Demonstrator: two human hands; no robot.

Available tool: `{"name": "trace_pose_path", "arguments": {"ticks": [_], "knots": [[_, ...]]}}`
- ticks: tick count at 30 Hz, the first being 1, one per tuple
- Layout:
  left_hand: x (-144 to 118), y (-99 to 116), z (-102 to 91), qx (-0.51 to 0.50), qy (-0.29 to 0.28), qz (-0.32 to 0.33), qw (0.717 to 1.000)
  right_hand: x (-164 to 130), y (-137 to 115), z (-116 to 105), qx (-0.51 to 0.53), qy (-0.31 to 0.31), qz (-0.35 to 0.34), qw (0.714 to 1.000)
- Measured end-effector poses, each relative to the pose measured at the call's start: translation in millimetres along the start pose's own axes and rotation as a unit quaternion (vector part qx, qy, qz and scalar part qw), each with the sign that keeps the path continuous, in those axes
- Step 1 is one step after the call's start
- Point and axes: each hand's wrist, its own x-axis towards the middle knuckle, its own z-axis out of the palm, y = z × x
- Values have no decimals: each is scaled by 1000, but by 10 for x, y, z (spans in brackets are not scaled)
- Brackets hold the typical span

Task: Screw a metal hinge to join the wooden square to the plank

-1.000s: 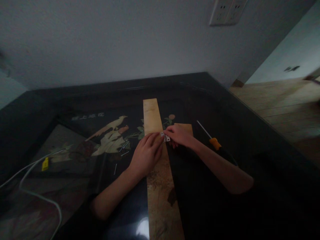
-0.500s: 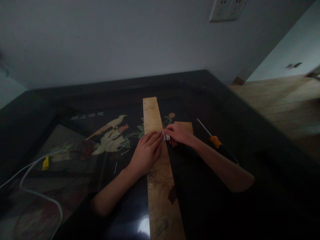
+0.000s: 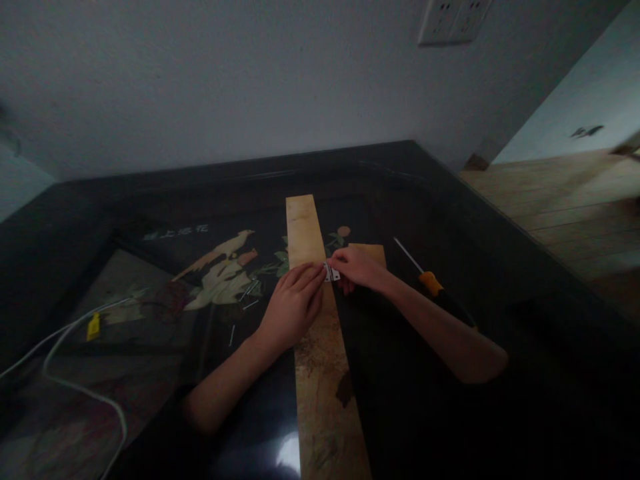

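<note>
Just between left hand [image 3: 290,310] and right hand [image 3: 361,268]: hinge [image 3: 333,273], apparently.

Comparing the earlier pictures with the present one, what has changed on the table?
Nothing visibly moved; only the camera view shifted slightly. The left hand and right hand stay at the hinge on the long board; the screwdriver lies as before.

The left hand [image 3: 294,303] touches and the right hand [image 3: 361,268] pinches a metal hinge [image 3: 335,273] at the edge of a long board [image 3: 323,360]; a screwdriver [image 3: 431,284] lies toward the table's [image 3: 425,207] right edge.
</note>
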Motion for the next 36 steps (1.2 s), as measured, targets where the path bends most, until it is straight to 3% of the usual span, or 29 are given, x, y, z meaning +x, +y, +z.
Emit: {"name": "trace_pose_path", "arguments": {"ticks": [36], "knots": [[8, 12, -6, 28, 4, 5, 1000, -35, -36, 7, 12, 10, 12, 1000]]}}
